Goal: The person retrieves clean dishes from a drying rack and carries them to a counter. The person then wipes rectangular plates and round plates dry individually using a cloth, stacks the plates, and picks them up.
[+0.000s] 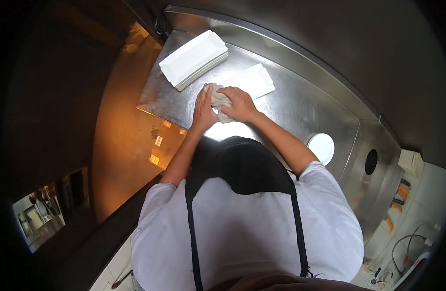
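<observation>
Both of my hands are together over a steel counter, bunching a crumpled beige cloth (220, 98) between them. My left hand (202, 110) presses against the cloth's left side, its fingers stretched forward along it. On the other side, my right hand (241, 105) grips the cloth with curled fingers. Just beyond the right hand lies a white rectangular plate (258, 81), its near part hidden by hand and cloth. A stack of similar white rectangular plates (194, 57) stands farther off to the left.
The steel counter (293, 97) has a raised back edge. To the right are a round white item (321, 148) and a dark round hole (372, 161) in the steel. Orange-handled tools (402, 193) hang on the tiled wall. Left of the counter is an orange-lit surface (123, 131).
</observation>
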Tool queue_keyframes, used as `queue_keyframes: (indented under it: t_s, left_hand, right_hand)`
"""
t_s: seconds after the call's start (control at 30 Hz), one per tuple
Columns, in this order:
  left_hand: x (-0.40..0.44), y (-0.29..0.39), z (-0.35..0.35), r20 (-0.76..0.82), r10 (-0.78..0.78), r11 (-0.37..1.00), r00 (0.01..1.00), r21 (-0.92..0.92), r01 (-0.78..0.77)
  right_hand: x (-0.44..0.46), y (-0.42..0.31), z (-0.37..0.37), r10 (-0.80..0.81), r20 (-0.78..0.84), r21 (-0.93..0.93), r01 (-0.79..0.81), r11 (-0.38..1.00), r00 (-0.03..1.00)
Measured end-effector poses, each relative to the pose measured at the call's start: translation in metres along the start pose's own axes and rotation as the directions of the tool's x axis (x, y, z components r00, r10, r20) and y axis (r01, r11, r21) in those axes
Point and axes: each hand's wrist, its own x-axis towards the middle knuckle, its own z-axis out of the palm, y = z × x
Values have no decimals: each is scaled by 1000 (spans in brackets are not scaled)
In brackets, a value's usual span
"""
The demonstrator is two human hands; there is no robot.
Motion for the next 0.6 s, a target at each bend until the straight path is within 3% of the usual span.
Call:
queue_keyframes:
  t_s: [0.1, 0.2, 0.33, 0.43, 0.5, 0.53, 0.6]
  left_hand:
    - [3, 12, -8, 1, 6, 1000, 1000, -20, -6]
    - [1, 9, -9, 50, -9, 1000, 999, 20, 8]
    - [2, 11, -11, 47, 7, 999, 999, 45, -9]
    - [3, 14, -11, 68, -32, 999, 997, 46, 29]
    - [4, 15, -11, 75, -45, 999, 996, 34, 42]
    - [4, 13, -10, 74, -34, 999, 997, 26, 32]
    - [5, 12, -8, 75, -22, 999, 997, 24, 20]
  right_hand:
    - [-16, 14, -30, -7, 175, 24, 3, 1000, 985]
    - [-25, 31, -74, -47, 179, -131, 71, 989, 983]
    - [-14, 68, -140, 138, -52, -656, -138, 742, 989]
    - [-3, 54, -158, 107, -427, -495, -331, 803, 898]
    - [2, 51, -147, 300, -388, -33, -338, 941, 872]
    - [5, 49, -137, 385, -340, 213, -328, 920, 858]
    - [10, 40, -109, 506, -252, 153, -483, 862, 825]
